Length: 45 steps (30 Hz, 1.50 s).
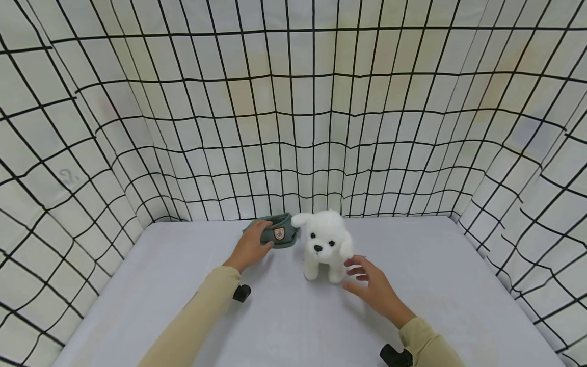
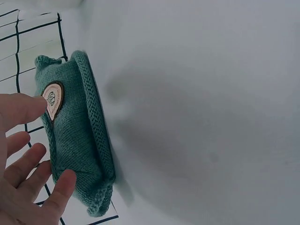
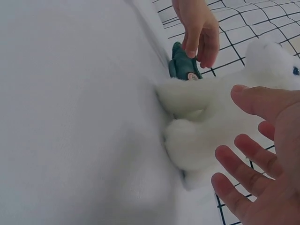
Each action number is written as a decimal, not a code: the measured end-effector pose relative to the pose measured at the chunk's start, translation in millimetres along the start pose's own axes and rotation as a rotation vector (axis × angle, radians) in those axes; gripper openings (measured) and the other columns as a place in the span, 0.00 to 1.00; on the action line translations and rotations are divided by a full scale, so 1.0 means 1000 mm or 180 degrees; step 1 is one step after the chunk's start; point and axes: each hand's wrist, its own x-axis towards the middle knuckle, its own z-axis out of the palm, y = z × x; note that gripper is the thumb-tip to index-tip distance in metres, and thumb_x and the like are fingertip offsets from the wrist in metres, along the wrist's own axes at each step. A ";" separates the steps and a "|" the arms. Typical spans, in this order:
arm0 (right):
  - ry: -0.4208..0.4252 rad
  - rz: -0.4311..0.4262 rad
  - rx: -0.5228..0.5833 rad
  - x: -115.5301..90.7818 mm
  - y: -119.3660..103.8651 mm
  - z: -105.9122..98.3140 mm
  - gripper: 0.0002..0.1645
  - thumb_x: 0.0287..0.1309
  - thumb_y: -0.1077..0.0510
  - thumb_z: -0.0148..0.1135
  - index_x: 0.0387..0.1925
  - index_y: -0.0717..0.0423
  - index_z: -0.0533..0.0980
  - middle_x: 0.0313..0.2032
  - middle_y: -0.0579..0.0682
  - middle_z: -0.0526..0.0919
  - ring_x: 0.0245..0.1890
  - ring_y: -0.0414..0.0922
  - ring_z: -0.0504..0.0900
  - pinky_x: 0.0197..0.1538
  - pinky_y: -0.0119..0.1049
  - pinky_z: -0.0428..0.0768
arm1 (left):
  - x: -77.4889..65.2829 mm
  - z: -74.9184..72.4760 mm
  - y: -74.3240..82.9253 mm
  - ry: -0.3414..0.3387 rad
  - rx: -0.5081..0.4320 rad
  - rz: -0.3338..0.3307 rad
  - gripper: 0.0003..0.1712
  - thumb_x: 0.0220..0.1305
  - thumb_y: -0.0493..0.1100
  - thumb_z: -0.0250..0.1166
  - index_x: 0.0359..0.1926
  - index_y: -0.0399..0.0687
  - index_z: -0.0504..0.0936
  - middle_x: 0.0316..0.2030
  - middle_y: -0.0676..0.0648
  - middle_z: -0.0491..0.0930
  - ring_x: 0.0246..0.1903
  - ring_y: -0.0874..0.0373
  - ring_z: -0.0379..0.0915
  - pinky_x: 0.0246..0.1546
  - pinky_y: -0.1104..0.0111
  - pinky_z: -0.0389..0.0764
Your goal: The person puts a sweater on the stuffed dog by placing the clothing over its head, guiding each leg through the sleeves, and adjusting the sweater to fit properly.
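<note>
A green knitted hat (image 1: 284, 232) with a rolled edge and a shield-shaped badge (image 2: 53, 99) lies at the back of the table. My left hand (image 1: 249, 246) hovers at its left part with fingers spread; in the left wrist view, the thumb overlaps the badge's edge, and whether it touches cannot be told. To the right of the hat, a white plush dog (image 1: 324, 237) stands upright facing me. Beside its lower right side is my right hand (image 1: 373, 288), fingers loosely bent and apart. The right wrist view shows nothing gripped by that hand (image 3: 262, 154).
The white table (image 1: 298, 321) ends at the back against white walls with a black grid (image 1: 293, 153), which also rise on the left and right. Black wrist cameras (image 1: 241, 293) sit below both wrists, close to the table surface.
</note>
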 end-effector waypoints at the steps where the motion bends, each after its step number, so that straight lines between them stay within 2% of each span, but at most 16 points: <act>1: -0.0013 -0.0014 -0.0004 0.000 0.000 0.001 0.28 0.54 0.60 0.70 0.56 0.53 0.70 0.53 0.50 0.79 0.51 0.49 0.80 0.52 0.47 0.80 | 0.001 0.000 0.000 -0.0006 -0.0005 -0.0017 0.34 0.62 0.42 0.65 0.68 0.44 0.65 0.68 0.37 0.64 0.67 0.39 0.61 0.66 0.45 0.64; 8: -0.0090 -0.0060 0.0052 0.001 -0.006 0.004 0.25 0.55 0.58 0.69 0.55 0.51 0.72 0.49 0.49 0.82 0.50 0.48 0.81 0.52 0.45 0.80 | 0.005 0.005 -0.003 -0.0052 -0.0053 -0.0069 0.36 0.62 0.39 0.65 0.70 0.44 0.63 0.68 0.37 0.65 0.68 0.40 0.59 0.68 0.47 0.62; 13: -0.0158 -0.0068 0.0080 0.001 -0.008 0.007 0.25 0.56 0.58 0.68 0.55 0.53 0.72 0.49 0.52 0.82 0.49 0.48 0.81 0.52 0.47 0.80 | 0.009 0.011 -0.003 -0.0055 -0.0006 -0.0058 0.35 0.61 0.38 0.65 0.69 0.43 0.65 0.67 0.38 0.67 0.68 0.41 0.59 0.69 0.48 0.61; 18: -0.0223 -0.0094 0.0123 0.002 -0.009 0.011 0.26 0.56 0.59 0.68 0.56 0.55 0.72 0.49 0.52 0.82 0.48 0.47 0.82 0.52 0.45 0.80 | 0.010 0.014 -0.001 -0.0061 0.0085 -0.0081 0.33 0.60 0.37 0.65 0.67 0.44 0.68 0.64 0.39 0.70 0.67 0.42 0.61 0.68 0.50 0.64; 25: -0.0322 -0.0079 0.0234 0.003 -0.011 0.016 0.26 0.58 0.57 0.67 0.58 0.53 0.71 0.49 0.53 0.82 0.48 0.50 0.82 0.52 0.45 0.80 | 0.010 0.020 -0.002 0.0035 0.0275 0.0003 0.27 0.57 0.34 0.67 0.60 0.42 0.76 0.53 0.43 0.80 0.56 0.46 0.72 0.59 0.54 0.74; 30: -0.0338 -0.0054 0.0257 0.003 -0.011 0.019 0.26 0.58 0.58 0.67 0.57 0.49 0.71 0.49 0.55 0.82 0.48 0.50 0.82 0.52 0.45 0.80 | 0.010 0.023 0.001 0.0119 0.0326 0.0032 0.21 0.57 0.34 0.68 0.53 0.41 0.80 0.45 0.45 0.83 0.49 0.49 0.74 0.51 0.55 0.77; 38: -0.0369 -0.0033 0.0200 0.005 -0.011 0.026 0.27 0.57 0.59 0.67 0.58 0.57 0.70 0.49 0.54 0.82 0.47 0.48 0.82 0.51 0.43 0.81 | 0.005 0.020 0.002 0.0065 0.0348 -0.0018 0.15 0.57 0.35 0.67 0.47 0.43 0.84 0.41 0.46 0.82 0.45 0.51 0.76 0.48 0.57 0.78; 45: -0.0383 -0.0078 0.0171 0.007 -0.008 0.029 0.26 0.57 0.59 0.67 0.57 0.51 0.70 0.49 0.53 0.82 0.46 0.48 0.83 0.49 0.37 0.79 | -0.002 0.015 0.003 0.0030 0.0320 0.0062 0.12 0.57 0.35 0.68 0.44 0.45 0.86 0.39 0.48 0.81 0.39 0.55 0.77 0.44 0.59 0.80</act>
